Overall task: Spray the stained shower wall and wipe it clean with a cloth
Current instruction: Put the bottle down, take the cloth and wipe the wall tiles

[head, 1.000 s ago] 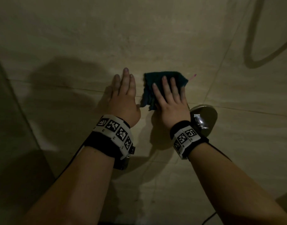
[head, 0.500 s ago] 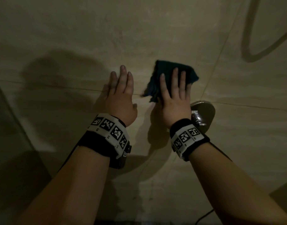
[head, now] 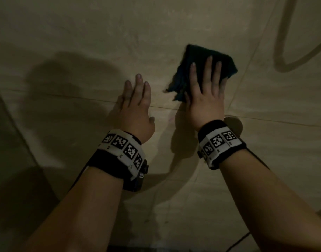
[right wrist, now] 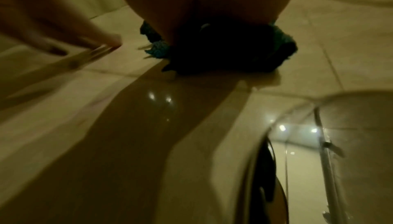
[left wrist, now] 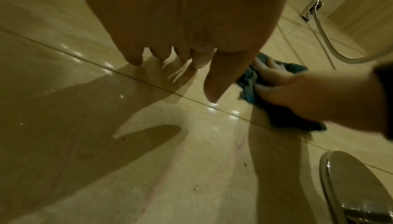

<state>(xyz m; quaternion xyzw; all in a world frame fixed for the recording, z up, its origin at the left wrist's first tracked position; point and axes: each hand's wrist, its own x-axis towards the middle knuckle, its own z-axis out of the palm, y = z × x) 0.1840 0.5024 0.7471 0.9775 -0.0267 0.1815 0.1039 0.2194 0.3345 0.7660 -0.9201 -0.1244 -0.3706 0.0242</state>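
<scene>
— Teal cloth (head: 207, 70) now higher and further right on shower wall (head: 83, 33) than a second ago; pressed flat under spread right hand (head: 205, 99).
— Left hand (head: 136, 106) flat, fingers together, bracing beside; faint pink streaks (left wrist: 238, 145) below, unwiped; more passes likely needed.

Right hand (head: 205, 99) slid cloth (head: 227, 60) up and rightward on wall (head: 83, 42), away from left hand (head: 136, 110).

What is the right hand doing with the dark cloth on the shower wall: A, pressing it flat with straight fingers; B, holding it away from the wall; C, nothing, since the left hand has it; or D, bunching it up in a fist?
A: the right hand lies flat with fingers straight on the cloth, pressing it against the wall.
</scene>
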